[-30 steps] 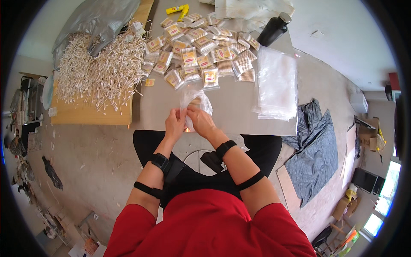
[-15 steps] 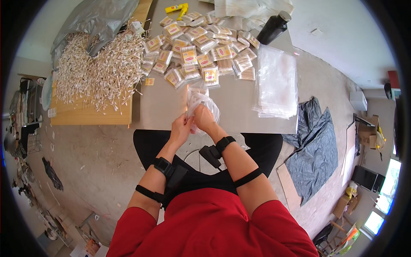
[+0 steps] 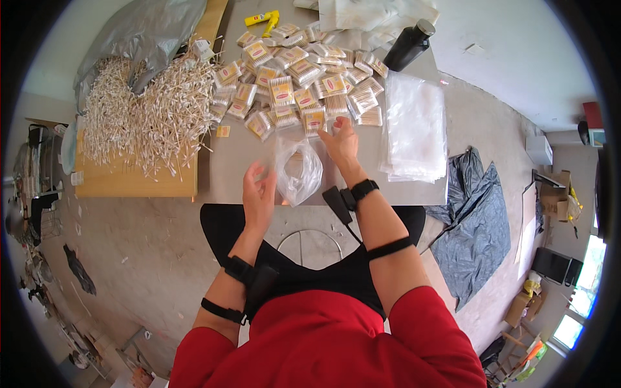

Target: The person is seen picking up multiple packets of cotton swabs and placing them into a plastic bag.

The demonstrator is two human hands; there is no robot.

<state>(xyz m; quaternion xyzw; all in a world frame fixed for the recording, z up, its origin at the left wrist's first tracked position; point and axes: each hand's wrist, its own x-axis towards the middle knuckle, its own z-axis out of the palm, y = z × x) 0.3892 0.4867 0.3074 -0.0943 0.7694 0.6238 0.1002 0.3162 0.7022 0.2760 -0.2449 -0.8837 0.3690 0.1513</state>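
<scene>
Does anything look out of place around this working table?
Yes: a small yellow card lies loose on the table beside the swab packets, while similar cards sit inside them. A crumpled black scrap on the floor resembles litter.

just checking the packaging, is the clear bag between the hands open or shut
Open: the clear bag lies with a rounded mouth showing, facing up.

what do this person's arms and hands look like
Short red fabric sleeves. Each forearm wears a black wrist strap with a boxy black device, and a narrow black band higher up. A thin black cable runs from the right device. The hands wear no gloves.
</scene>
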